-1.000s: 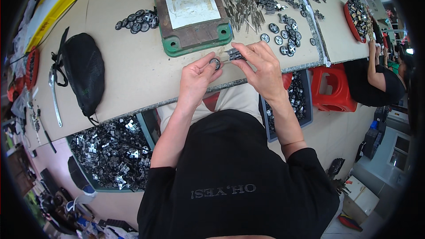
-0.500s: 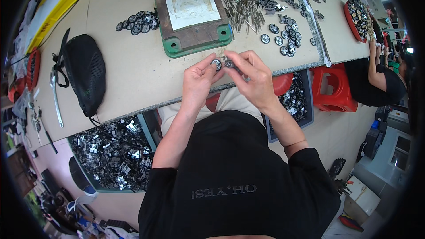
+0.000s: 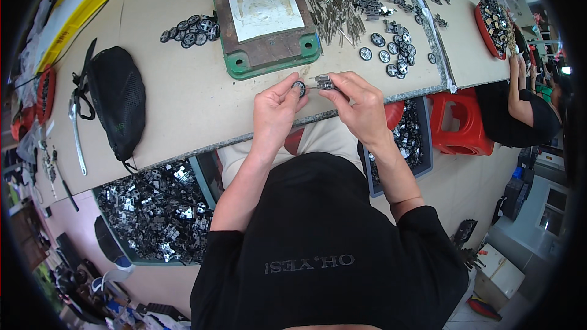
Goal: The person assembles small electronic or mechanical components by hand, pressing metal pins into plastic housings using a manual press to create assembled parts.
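Note:
My left hand (image 3: 276, 110) pinches a small black wheel (image 3: 299, 87) between thumb and fingers, just in front of the green press base (image 3: 266, 18). My right hand (image 3: 359, 107) grips a small grey metal part with a thin pin (image 3: 324, 82) that points toward the wheel. Both hands hover close together over the table's front edge. Whether the pin sits in the wheel's hub I cannot tell.
Loose black wheels (image 3: 191, 29) lie left of the press, more wheels (image 3: 391, 55) and a heap of metal pins (image 3: 342, 6) lie to its right. A black mesh bag (image 3: 117, 101) lies at the left. Bins of metal parts (image 3: 153, 211) stand under the table. Another person (image 3: 520, 104) sits at right beside a red stool (image 3: 455, 122).
Both hands have lifted slightly away from the table edge toward the press and drawn together, bringing the wheel and the pin part end to end.

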{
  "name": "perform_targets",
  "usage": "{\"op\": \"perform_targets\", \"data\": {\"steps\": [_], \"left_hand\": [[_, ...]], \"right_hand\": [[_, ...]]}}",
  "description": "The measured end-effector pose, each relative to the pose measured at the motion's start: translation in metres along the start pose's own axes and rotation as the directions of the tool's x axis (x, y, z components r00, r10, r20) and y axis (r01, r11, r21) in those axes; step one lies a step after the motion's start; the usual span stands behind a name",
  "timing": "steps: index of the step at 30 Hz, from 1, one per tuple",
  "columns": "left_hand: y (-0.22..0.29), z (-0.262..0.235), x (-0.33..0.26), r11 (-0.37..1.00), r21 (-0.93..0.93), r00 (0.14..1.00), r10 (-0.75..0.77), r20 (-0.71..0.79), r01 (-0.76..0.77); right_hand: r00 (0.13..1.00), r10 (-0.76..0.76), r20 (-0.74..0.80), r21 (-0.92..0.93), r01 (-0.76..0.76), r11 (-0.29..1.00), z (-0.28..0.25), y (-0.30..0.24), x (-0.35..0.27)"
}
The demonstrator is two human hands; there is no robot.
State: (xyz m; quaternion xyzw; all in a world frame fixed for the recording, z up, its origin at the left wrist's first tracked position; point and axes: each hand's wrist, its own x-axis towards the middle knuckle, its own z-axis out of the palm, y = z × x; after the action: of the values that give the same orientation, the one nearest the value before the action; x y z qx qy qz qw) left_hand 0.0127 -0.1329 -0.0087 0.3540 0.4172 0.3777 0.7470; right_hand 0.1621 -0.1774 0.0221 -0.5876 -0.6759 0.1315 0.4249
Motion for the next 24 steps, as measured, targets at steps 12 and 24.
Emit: {"op": "perform_targets", "data": {"steps": [12,24], "left_hand": [[-0.002,0.001,0.002,0.992,0.078,0.995,0.097,-0.024,-0.095],[0.01,-0.014,-0.004,0.994,-0.106,0.981,0.053,0.185,-0.034]], "right_hand": [[0.986,-0.135,-0.098,-0.052,0.13,0.99,0.011,0.008,-0.004],[0.862,0.424,0.278,0.698,-0.484,0.528,-0.013,0.013,0.002]]}}
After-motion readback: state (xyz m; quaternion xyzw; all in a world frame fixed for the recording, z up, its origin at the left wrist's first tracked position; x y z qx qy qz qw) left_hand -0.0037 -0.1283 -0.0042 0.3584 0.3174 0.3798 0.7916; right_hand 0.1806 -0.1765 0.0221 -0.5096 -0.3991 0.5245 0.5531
